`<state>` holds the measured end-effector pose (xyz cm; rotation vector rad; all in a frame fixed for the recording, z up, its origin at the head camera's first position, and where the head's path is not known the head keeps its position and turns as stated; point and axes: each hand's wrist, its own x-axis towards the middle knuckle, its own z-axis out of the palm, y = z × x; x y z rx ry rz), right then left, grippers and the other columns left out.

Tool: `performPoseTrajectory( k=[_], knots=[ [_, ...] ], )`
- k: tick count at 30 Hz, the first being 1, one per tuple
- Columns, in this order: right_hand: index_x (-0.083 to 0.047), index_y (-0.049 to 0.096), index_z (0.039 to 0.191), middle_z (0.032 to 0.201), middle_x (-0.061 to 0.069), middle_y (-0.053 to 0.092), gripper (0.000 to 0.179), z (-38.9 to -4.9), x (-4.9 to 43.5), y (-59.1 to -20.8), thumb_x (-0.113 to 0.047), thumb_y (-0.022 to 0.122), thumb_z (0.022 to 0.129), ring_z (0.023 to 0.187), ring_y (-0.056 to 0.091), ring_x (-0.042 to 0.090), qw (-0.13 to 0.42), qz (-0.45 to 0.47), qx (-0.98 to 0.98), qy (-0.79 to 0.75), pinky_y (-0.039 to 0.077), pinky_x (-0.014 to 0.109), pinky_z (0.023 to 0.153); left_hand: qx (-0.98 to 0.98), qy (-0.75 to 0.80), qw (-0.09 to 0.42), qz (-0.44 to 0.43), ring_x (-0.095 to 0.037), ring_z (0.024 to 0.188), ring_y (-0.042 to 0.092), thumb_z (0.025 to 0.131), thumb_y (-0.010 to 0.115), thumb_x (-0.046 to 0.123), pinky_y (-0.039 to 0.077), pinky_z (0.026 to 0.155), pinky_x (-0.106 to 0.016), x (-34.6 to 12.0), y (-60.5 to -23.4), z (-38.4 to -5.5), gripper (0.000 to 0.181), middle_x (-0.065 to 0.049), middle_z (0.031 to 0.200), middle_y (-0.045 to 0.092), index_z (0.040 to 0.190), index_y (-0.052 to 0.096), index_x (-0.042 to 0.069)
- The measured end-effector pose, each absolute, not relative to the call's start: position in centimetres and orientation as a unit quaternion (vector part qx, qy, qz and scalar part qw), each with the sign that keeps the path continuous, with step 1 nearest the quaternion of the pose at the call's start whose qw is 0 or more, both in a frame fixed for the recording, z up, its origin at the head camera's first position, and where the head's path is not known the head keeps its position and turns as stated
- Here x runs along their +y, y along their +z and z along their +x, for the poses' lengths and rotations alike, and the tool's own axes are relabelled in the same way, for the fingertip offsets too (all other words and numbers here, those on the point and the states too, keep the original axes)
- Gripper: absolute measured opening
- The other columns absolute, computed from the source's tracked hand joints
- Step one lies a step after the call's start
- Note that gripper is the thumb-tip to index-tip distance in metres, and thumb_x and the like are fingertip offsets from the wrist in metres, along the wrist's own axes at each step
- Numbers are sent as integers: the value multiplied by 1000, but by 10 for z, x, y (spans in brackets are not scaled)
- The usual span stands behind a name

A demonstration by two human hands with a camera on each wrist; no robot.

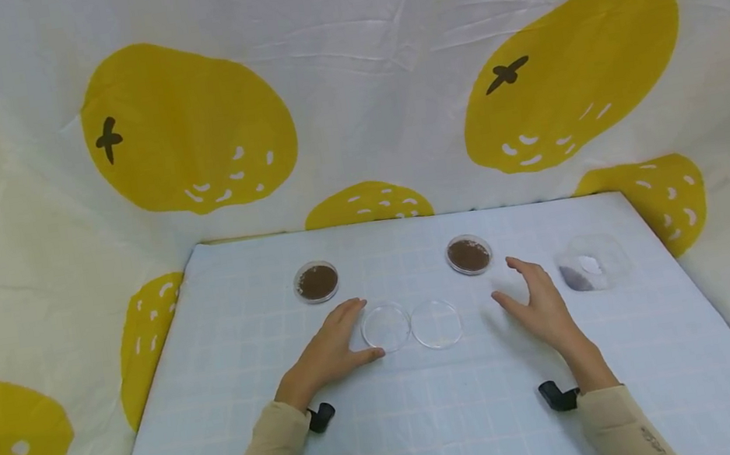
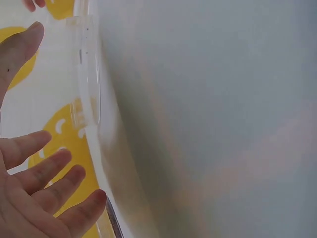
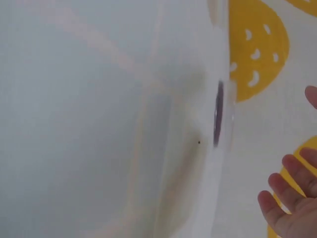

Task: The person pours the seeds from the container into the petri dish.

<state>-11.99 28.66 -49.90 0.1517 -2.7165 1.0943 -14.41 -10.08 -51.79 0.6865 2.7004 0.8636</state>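
My left hand (image 1: pixel 334 350) is at the left side of a round clear petri dish (image 1: pixel 387 328), thumb and fingers spread apart around its near side. In the left wrist view, the clear dish (image 2: pixel 90 74) stands beyond the spread fingers (image 2: pixel 81 203). A second clear round dish piece (image 1: pixel 436 324) lies directly to its right. My right hand (image 1: pixel 538 308) holds nothing, its fingers parted above the tabletop. Just up and left of it sits a petri dish of brown granular material (image 1: pixel 469 255), seen edge-on in the right wrist view.
Another petri dish with brown contents (image 1: pixel 316 282) sits at the back left. A clear square container (image 1: pixel 593 264) with dark grains in one corner stands on the right. The table (image 1: pixel 397 443) meets a fruit-patterned cloth backdrop (image 1: pixel 374 100) at its far edge.
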Motion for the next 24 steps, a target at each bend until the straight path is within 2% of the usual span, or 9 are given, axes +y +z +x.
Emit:
performPoseTrajectory(
  k=[6,14,19,24],
  knots=[
    [4,39,147,141,29,43,68,-117,309,-490,-19,73,93,129,40,48,126,22,-923,363,35,66,101,922,280,123,239,-24,147,27,83,77,54,28,116,-43,-101,-516,-148,95,-6,161,29,157,31,15],
    [7,40,145,140,32,43,67,-113,339,-476,-11,75,90,126,39,50,170,-8,-922,349,34,67,100,920,268,135,253,-25,147,26,84,76,56,27,117,-43,-101,-520,-155,96,-7,161,28,158,30,15],
    [4,36,149,148,32,34,70,-112,360,-470,-14,72,92,135,29,50,168,-67,-918,354,27,69,105,919,267,141,254,-29,147,24,83,76,57,28,115,-48,-101,-520,-157,98,-11,162,26,158,30,14],
    [4,21,155,155,31,18,87,-112,381,-472,-22,74,91,142,12,48,150,-123,-922,335,19,68,111,927,238,142,252,-35,150,15,81,76,61,22,117,-52,-99,-522,-159,101,-15,163,21,158,30,16]
  ],
)
